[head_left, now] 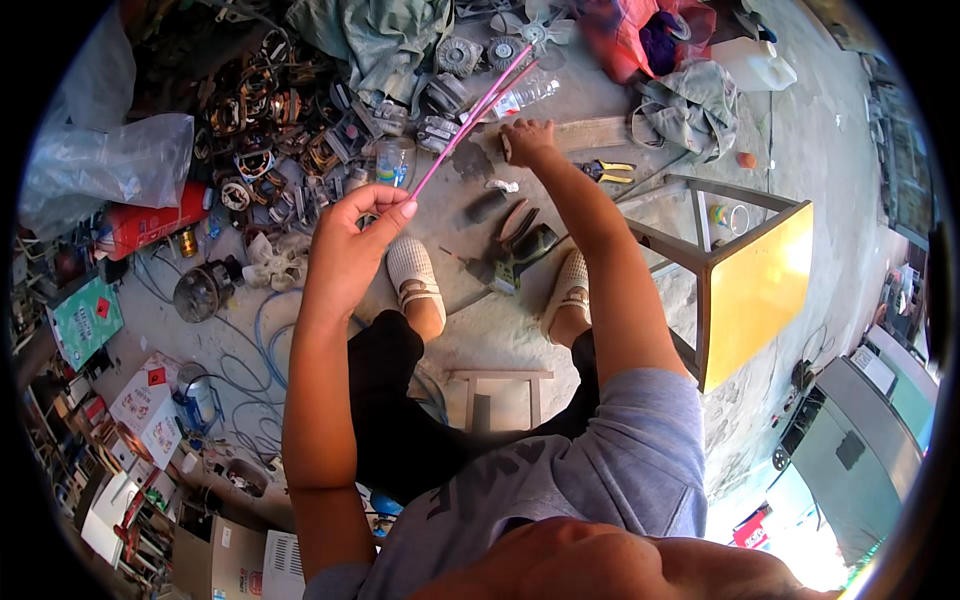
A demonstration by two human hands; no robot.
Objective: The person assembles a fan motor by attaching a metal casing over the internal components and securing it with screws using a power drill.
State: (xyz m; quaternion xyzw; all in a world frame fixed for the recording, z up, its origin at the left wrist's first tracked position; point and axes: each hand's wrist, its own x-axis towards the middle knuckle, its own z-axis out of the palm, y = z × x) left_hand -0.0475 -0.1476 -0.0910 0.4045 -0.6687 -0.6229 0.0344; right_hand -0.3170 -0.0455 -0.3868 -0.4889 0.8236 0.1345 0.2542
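Observation:
My left hand (365,225) pinches several long, thin pink rods (470,120), which rise up and to the right over motor parts. My right hand (530,140) reaches forward to a wooden beam (590,133) on the floor, fingers curled around something small I cannot make out. Near it lie a crumpled plastic bottle (535,92), yellow-handled cutters (612,172) and a small orange object (746,160). Between my sandalled feet lies a dark green power tool (525,250), with dark curved pieces beside it.
A metal-legged stool (760,290) with yellow top lies sideways at right. Motor coils (270,100) pile at upper left. Hoses and wires (260,360), a fan blade (275,260) and cartons (150,405) lie left. A white jug (752,68) and grey fabric bag (690,110) sit at the back.

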